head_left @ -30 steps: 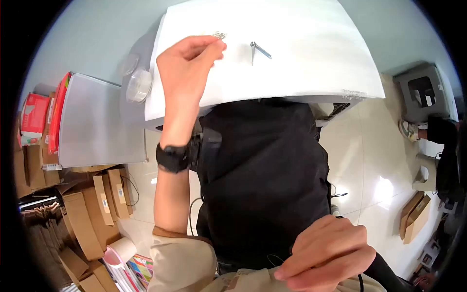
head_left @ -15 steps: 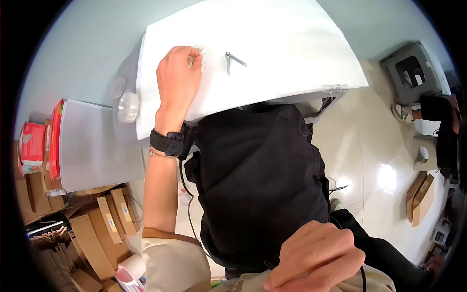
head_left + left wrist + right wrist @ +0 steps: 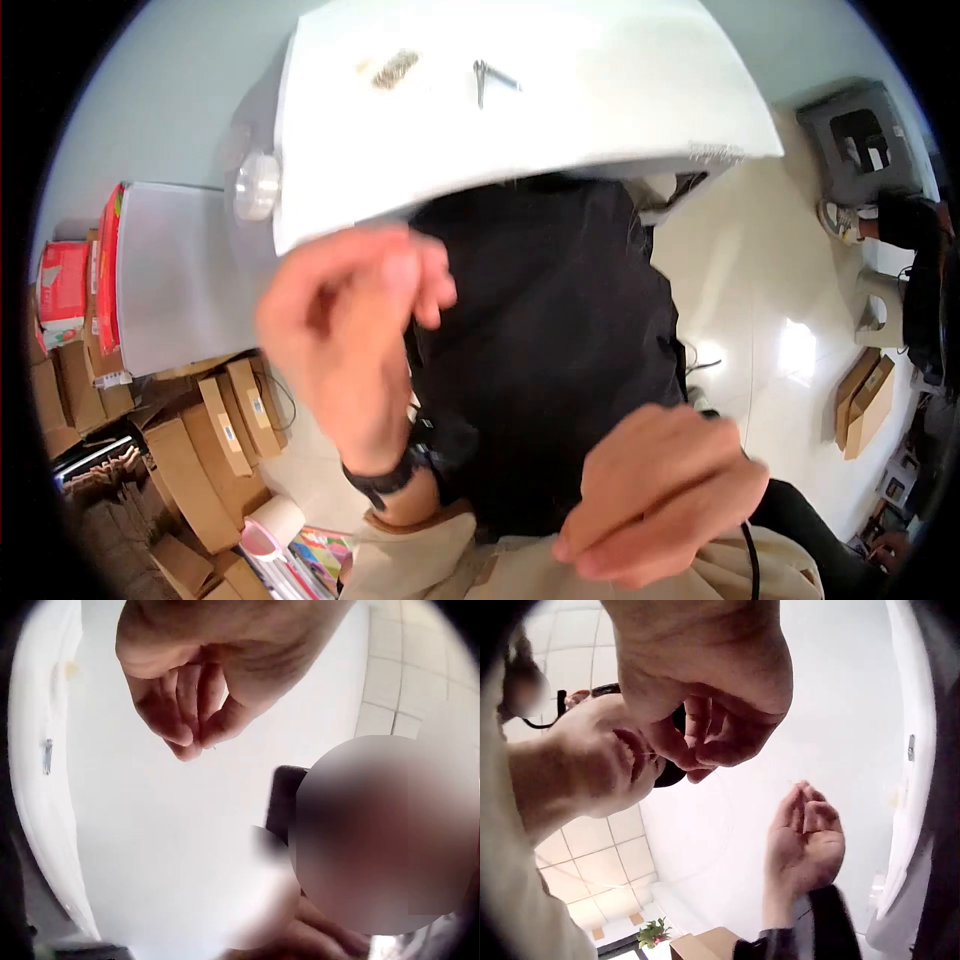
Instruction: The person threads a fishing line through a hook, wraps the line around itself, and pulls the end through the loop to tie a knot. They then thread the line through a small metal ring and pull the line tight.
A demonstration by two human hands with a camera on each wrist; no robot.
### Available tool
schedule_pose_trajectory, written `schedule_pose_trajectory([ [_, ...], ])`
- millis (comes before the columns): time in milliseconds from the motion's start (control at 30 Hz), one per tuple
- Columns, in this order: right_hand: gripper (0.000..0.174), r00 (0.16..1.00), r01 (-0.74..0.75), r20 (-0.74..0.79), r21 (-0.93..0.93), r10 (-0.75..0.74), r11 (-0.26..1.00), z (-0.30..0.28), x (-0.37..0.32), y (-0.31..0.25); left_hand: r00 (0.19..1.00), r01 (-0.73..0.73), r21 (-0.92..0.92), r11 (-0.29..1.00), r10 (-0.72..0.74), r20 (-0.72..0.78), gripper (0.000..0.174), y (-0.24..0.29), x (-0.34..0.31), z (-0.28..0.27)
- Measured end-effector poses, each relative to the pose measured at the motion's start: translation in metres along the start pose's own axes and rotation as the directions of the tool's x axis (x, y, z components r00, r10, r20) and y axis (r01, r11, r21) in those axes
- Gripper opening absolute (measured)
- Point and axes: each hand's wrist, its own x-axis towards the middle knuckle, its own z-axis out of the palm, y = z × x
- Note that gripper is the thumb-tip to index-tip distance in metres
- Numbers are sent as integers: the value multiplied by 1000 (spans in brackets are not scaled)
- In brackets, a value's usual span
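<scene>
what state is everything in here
left hand, raised, fingertips pinching a tiny thin thing
right hand, fingers curled, seemingly pinching a thin thread
metal clipper, lying on the white tabletop, lever swung out
small brownish pile, loose on tabletop
clear round tub, lid unclear

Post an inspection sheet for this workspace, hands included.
Surface: white tabletop, frayed at one edge.
Job's things: small pile, blurred; tiny thin item pinched by left hand, too small to identify.
Clutter: metal clipper; clear round tub.
Hands: left hand raised, pinching; right hand curled at lap, contents unclear.
Cables: black cable beside right hand.
Surroundings: cardboard boxes, grey stool, glossy floor.
</scene>
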Motion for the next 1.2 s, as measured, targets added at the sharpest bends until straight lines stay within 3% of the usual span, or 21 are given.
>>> schedule_pose_trajectory([
  [33, 3, 1000, -23, 1, 31, 23, 999, -1, 3, 3, 993, -93, -68, 993, 98, 62, 11, -2, -15, -5],
  [67, 5, 999, -39, 5, 61, 38, 997, -3, 4, 7, 996, -88, -168, 982, 91, 13, 9, 1, -32, -2],
  [200, 7, 999, -47, 26, 24, 46, 999, -4, 1, 11, 993, -50, -386, 921, 85, 76, 17, 12, -73, 0],
  [300, 8, 993, -68, 94, -1, 68, 998, -6, 8, 7, 996, 28, -329, 944, 0, 85, 7, 21, -100, 11],
  [333, 8, 986, -87, 144, 2, 86, 996, -8, 10, 6, 995, 60, -321, 945, -31, 96, 13, 23, -105, 16],
  [367, 8, 991, -89, 101, -5, 90, 996, -6, 8, 4, 997, 37, -367, 930, -7, 82, 14, 19, -108, 21],
  [467, 8, 997, -64, 30, -28, 65, 998, -3, 6, -1, 993, 104, -280, 954, -85, 82, 11, 28, -107, 36],
  [567, 9, 997, -60, 47, -41, 62, 997, -5, 5, -4, 999, -4, -338, 941, 20, 44, 15, 23, -103, 38],
  [667, 10, 992, -91, 84, -35, 94, 995, -11, 5, -8, 999, 17, -368, 930, -33, -40, 14, 27, -105, 47],
  [867, 11, 990, -122, 67, -41, 125, 992, -14, 3, -8, 991, 71, -256, 964, -40, 125, 11, 30, -97, 36],
  [1067, 11, 983, -149, 99, -37, 152, 988, -20, 4, -4, 997, 39, -191, 981, -25, 73, 11, 31, -91, 40],
  [1200, 10, 977, -163, 131, -38, 167, 986, -23, 6, -4, 986, 66, -153, 986, -41, 159, 13, 31, -86, 36],
])
